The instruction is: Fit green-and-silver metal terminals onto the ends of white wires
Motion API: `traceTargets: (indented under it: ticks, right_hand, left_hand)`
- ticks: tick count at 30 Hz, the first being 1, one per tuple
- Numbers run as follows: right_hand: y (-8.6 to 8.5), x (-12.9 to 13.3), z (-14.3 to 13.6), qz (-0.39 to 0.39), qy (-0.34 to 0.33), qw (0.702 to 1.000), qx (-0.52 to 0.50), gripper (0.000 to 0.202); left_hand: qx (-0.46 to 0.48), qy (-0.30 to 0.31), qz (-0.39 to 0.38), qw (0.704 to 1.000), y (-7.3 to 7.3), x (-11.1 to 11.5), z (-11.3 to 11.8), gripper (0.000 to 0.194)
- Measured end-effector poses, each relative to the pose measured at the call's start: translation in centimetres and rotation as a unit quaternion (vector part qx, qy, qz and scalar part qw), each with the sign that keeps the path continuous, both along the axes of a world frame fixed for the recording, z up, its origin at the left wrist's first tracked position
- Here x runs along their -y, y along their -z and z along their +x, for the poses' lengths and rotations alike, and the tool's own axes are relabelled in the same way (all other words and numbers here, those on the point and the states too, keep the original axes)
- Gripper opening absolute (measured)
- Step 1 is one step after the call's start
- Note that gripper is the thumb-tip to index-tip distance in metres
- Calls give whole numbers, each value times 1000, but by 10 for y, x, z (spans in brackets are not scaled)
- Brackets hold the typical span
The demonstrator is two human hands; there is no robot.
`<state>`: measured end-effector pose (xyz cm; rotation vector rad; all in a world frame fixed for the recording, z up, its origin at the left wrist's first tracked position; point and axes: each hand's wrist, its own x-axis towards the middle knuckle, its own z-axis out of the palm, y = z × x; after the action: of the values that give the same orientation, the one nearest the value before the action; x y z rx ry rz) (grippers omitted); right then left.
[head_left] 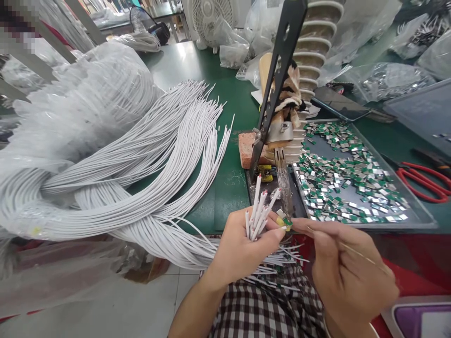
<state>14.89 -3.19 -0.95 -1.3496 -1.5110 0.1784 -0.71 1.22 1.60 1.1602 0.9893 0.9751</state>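
Observation:
My left hand (243,249) is closed around a bundle of white cables (260,211), their stripped ends with reddish cores pointing up. At its fingertips is a small green circuit board (287,222), beside something yellow. My right hand (352,267) pinches a thin wire, which looks like solder wire (362,256), with its forefinger close to the board. Just above the fingertips, the slotted metal tip of a soldering iron (282,176) points down from a black bracket (282,70). Which fingers support the board is hard to make out.
Long bundles of white cable (169,169) cover the left of the green table (229,211). On the right lie a tray (423,220) of small circuit boards and red-handled scissors (423,180). A brick (246,150) and ribbed hose (317,42) stand by the iron.

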Motion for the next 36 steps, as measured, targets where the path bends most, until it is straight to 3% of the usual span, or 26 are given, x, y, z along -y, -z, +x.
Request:
traceTargets:
  ticks: [3,8,16,20,26,30,34,36]
  right_hand:
    - [-1,0,-3,58,-12,998,-16,35]
    - [-7,-4,-4,65,-23,997,24,47]
    - [-10,-2,-4,87,-41,995,16,43]
    - [-6,0,-2,57,-63,996,-19,35]
    - [-2,-1,-4,-37,-49,996,-65,26]
    - [-5,4,3,-74,-73,985,-140,19]
    - [-9,9,11,-106,-23,992,-56,11]
    - [-13,9,9,-93,-47,995,10,8]
  left_hand:
    - [-4,-5,-3,1000,-4,-2,1,19]
    - [28,-12,23,999,-7,-4,1,22]
    - [47,4,10,999,-4,-2,0,23]
    - [23,4,3,1000,-1,1,0,18]
    - [-44,33,53,997,8,12,-2,16]
    - [-4,23,45,999,18,18,-12,21]
    - [26,-13,25,999,23,25,-21,18]
    - [-10,4,11,1000,23,28,-22,22]
